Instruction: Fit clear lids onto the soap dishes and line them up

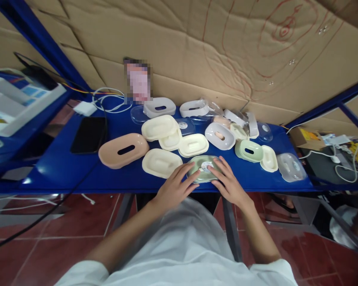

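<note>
On my feed from the head cam, the pale green box (205,176) sits at the near edge of the blue table (77,174), right of a cream piece (161,163). My left hand (178,183) and right hand (230,183) lie over its ends, fingers spread around the round label (206,165); can't tell if they're actually gripping. Looks like a two-handed steadying step to me, and I'd guess the next move calls for even pressure from both sides.

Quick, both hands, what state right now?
Left hand: open, fingers spread, touching the left side of the green container.
Right hand: open, fingers spread over the same container's right side.
</note>
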Available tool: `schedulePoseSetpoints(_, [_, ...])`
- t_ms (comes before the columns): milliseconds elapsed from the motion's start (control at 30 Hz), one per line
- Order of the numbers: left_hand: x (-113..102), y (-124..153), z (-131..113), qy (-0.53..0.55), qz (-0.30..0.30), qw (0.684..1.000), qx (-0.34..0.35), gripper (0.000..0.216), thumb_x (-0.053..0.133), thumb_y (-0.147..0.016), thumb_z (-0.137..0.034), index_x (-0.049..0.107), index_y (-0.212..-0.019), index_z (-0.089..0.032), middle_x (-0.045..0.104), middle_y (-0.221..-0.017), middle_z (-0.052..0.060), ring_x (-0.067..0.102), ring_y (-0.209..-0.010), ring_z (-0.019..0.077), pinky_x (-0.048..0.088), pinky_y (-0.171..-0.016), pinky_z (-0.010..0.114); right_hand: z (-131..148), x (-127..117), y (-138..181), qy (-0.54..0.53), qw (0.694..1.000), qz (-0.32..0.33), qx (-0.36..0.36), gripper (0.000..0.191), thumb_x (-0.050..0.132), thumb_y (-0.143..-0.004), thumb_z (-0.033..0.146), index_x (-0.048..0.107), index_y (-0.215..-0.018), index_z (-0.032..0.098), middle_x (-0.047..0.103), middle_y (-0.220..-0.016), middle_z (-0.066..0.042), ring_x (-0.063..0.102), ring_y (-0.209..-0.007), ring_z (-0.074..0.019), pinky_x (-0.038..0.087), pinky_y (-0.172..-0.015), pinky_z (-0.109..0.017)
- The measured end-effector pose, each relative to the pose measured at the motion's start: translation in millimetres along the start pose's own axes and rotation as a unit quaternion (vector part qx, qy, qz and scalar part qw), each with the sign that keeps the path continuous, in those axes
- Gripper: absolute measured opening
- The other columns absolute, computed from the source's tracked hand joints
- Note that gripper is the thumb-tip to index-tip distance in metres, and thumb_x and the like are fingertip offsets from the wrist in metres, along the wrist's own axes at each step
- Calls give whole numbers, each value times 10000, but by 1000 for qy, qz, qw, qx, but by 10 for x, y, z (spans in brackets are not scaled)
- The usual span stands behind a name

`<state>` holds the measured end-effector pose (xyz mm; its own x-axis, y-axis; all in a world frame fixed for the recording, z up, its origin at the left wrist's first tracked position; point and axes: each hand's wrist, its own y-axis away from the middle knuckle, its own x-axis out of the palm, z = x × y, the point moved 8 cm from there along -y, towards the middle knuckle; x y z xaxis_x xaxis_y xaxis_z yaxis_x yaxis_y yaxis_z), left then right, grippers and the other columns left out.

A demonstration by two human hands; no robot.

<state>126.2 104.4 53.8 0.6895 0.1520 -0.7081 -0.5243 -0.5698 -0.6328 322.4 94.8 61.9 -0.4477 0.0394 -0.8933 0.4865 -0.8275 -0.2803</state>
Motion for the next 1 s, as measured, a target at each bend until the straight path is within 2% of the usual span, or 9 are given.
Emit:
schedulePoseSetpoints(133, [9,1,-11,-18,-2,1000,10,443,677,-1048,-288,589,-1463,-161,593,-1499,205,623,-1373,323,610,-1118,504,-40,-14,-46,40,999,16,-16,616,532,-1111,301,365,-1699,374,371,-1764,-73,254,-1674,-337,429,-1268,-660])
schedulePoseSetpoints(300, [16,-6,-3,-8,-3,1000,10,422,653,-1063,-276,585,-1471,-192,614,-1482,183,634,-1366,306,616,-1107,497,-5,34,-20,82,996,8,-38,678,709,-1028,412,466,-1652,300,445,-1712,-161,303,-1642,-429,434,-1267,-666])
schedulePoseSetpoints(400, [-31,-16,-66,-14,-3,999,31,417,661,-1054,-258,595,-1459,-183,620,-1482,190,638,-1364,302,599,-1122,479,19,38,51,63,997,-26,-33,664,710,-1029,346,461,-1644,333,463,-1701,-130,319,-1636,-424,471,-1260,-643])
schedulePoseSetpoints(500, [-197,29,-94,-21,-22,999,34,428,686,-1027,-226,609,-1447,-198,630,-1472,192,647,-1355,301,541,-1176,520,30,-28,195,53,996,-63,-20,701,742,-1004,329,453,-1638,400,498,-1676,-100,396,-1599,-430,509,-1236,-646])
schedulePoseSetpoints(600, [-409,173,53,-44,-36,998,-17,422,701,-999,-180,633,-1412,-237,672,-1420,158,670,-1314,290,489,-1210,562,-117,-361,432,95,983,-158,15,771,809,-949,314,465,-1628,439,551,-1632,-103,493,-1535,-445,520,-1212,-659])
schedulePoseSetpoints(700, [-583,388,288,-87,-48,992,-71,426,729,-973,-150,650,-1379,-254,699,-1382,146,695,-1267,301,498,-1175,577,-669,-1014,728,193,930,-286,125,757,826,-943,365,501,-1627,361,535,-1645,-151,526,-1512,-439,486,-1209,-658])
schedulePoseSetpoints(800, [-634,554,462,-129,-39,986,-100,385,742,-966,-153,670,-1334,-241,717,-1361,149,712,-1229,318,508,-1137,581,-1596,-1746,957,275,846,-355,287,758,832,-925,469,590,-1564,142,612,-1519,-303,568,-1471,-441,474,-1184,-564])
schedulePoseSetpoints(900, [-601,580,482,-143,-25,985,-93,319,725,-982,-159,685,-1291,-231,763,-1282,115,728,-1188,301,505,-1115,534,-2549,-2219,1043,283,780,-332,449,867,902,-838,431,593,-1534,16,612,-1446,-405,577,-1444,-475,447,-1120,-572])
schedulePoseSetpoints(1000, [-562,517,402,-141,-22,987,-78,285,707,-998,-153,693,-1273,-227,792,-1218,86,741,-1141,276,495,-1086,486,-3124,-2302,1028,243,744,-278,558,763,890,-834,373,659,-1464,11,660,-1343,-424,635,-1363,-479,429,-1030,-597])
